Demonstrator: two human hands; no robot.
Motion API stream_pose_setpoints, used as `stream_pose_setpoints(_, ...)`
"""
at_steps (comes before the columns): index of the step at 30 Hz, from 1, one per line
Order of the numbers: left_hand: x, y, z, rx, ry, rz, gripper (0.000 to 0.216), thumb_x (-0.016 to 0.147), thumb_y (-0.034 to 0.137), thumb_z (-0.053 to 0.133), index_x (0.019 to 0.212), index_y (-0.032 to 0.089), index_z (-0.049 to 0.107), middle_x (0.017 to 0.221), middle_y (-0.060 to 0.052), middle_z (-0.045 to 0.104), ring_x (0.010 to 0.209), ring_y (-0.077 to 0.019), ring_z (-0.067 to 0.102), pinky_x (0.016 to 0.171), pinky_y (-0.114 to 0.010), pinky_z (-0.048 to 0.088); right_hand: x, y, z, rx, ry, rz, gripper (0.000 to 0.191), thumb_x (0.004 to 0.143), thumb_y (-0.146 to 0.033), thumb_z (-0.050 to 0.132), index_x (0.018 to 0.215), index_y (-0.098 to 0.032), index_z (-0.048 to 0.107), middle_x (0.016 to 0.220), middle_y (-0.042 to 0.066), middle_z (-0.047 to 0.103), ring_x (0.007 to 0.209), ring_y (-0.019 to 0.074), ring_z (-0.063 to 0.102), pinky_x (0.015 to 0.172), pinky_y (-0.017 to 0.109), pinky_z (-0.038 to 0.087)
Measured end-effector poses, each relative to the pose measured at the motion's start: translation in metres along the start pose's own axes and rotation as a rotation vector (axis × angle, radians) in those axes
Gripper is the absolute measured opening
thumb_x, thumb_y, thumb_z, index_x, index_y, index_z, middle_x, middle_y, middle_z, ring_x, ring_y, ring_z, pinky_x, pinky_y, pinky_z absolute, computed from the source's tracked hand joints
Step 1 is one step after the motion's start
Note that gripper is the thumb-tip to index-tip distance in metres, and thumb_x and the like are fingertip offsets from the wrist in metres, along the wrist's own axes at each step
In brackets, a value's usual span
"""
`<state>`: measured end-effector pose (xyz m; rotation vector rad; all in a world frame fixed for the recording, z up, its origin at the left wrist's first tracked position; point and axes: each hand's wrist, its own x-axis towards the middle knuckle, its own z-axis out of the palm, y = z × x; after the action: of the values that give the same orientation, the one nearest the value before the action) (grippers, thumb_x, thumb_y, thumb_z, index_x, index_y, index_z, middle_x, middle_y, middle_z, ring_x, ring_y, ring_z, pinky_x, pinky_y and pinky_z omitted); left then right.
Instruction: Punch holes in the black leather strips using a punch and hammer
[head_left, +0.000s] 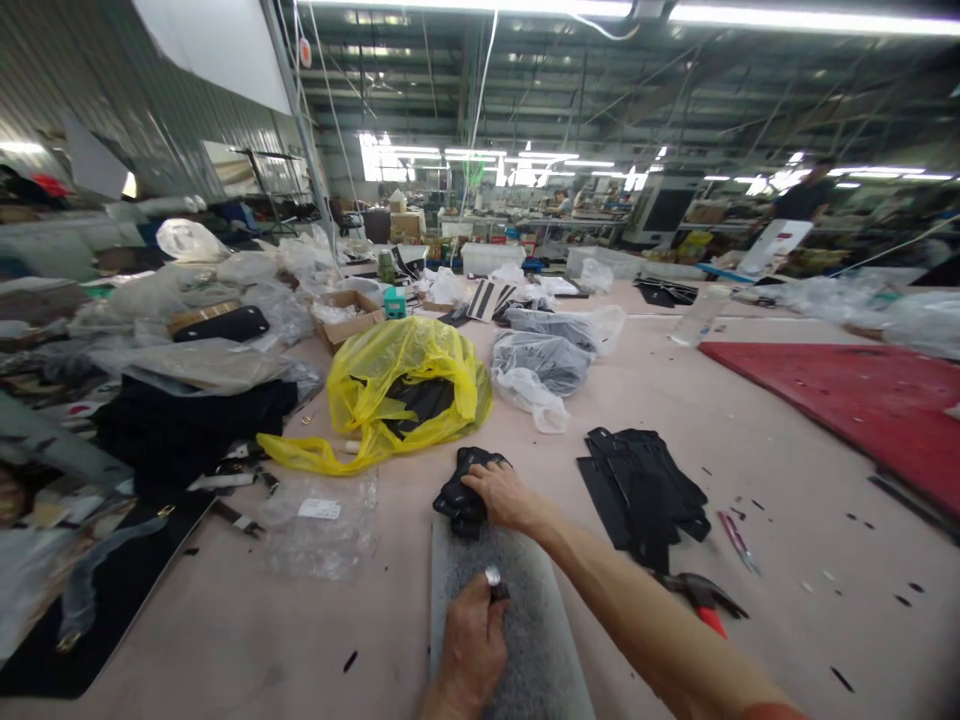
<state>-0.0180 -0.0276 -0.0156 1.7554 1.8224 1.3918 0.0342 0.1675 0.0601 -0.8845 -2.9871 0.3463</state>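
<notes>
My right hand (504,495) reaches forward and rests on a small pile of black cut pieces (465,490) at the far end of a grey stone slab (525,620); its fingers curl over the pile. My left hand (469,645) is closed around a short metal punch tool (493,578), held upright on the slab.
A stack of black flat pieces (645,490) lies to the right, with red-handled pliers (705,598) and a pink-handled tool (737,540) near it. A yellow plastic bag (397,390) with black material sits ahead. Clear bags, a red mat (847,400) and black fabric (187,420) surround the area.
</notes>
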Motion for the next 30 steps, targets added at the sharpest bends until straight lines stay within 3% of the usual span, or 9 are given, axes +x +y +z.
stream_pose_setpoints(6, 0.002, 0.001, -0.001, 0.003, -0.029, -0.016, 0.022, 0.087, 0.015, 0.046, 0.096, 0.018, 0.066, 0.09, -0.011, 0.074, 0.082, -0.0229, 0.072, 0.071, -0.032, 0.059, -0.002, 0.015, 0.001, -0.023, 0.001, -0.06, 0.028, 0.085, -0.012, 0.051, 0.109, -0.015, 0.064, 0.111, 0.014, 0.064, 0.1, 0.0247, 0.055, 0.09, 0.037, 0.039)
stream_pose_setpoints(15, 0.006, 0.001, -0.003, -0.011, -0.032, -0.023, 0.023, 0.087, 0.017, 0.048, 0.097, 0.017, 0.068, 0.091, -0.011, 0.076, 0.086, -0.0245, 0.073, 0.075, -0.035, 0.06, -0.057, 0.045, 0.016, 0.086, 0.114, 0.029, 0.032, 0.085, -0.006, 0.044, 0.104, -0.017, 0.066, 0.103, 0.008, 0.066, 0.092, 0.0182, 0.06, 0.084, 0.029, 0.045)
stream_pose_setpoints(20, 0.007, 0.0, -0.003, -0.008, -0.019, -0.039, 0.022, 0.087, 0.02, 0.049, 0.096, 0.018, 0.07, 0.09, -0.01, 0.076, 0.084, -0.0249, 0.074, 0.074, -0.035, 0.06, -0.089, 0.034, 0.027, 0.138, 0.261, 0.027, 0.034, 0.085, -0.007, 0.044, 0.112, -0.016, 0.062, 0.119, 0.012, 0.061, 0.106, 0.0214, 0.058, 0.092, 0.037, 0.047)
stream_pose_setpoints(24, 0.009, 0.001, -0.005, -0.029, 0.012, -0.108, 0.024, 0.089, 0.025, 0.05, 0.096, 0.017, 0.071, 0.09, -0.01, 0.077, 0.084, -0.0254, 0.073, 0.076, -0.037, 0.06, -0.134, 0.018, 0.035, 0.183, 0.346, -0.059, 0.036, 0.085, -0.009, 0.043, 0.115, -0.014, 0.06, 0.119, 0.015, 0.062, 0.108, 0.024, 0.057, 0.097, 0.044, 0.045)
stream_pose_setpoints(30, 0.014, 0.006, -0.012, -0.056, 0.098, -0.269, 0.03, 0.089, 0.039, 0.052, 0.092, 0.018, 0.072, 0.091, -0.011, 0.076, 0.087, -0.0269, 0.072, 0.079, -0.038, 0.058, -0.204, -0.014, 0.047, 0.301, 0.323, -0.104, 0.039, 0.087, -0.008, 0.04, 0.12, -0.018, 0.059, 0.125, 0.012, 0.062, 0.12, 0.0217, 0.054, 0.107, 0.045, 0.04)
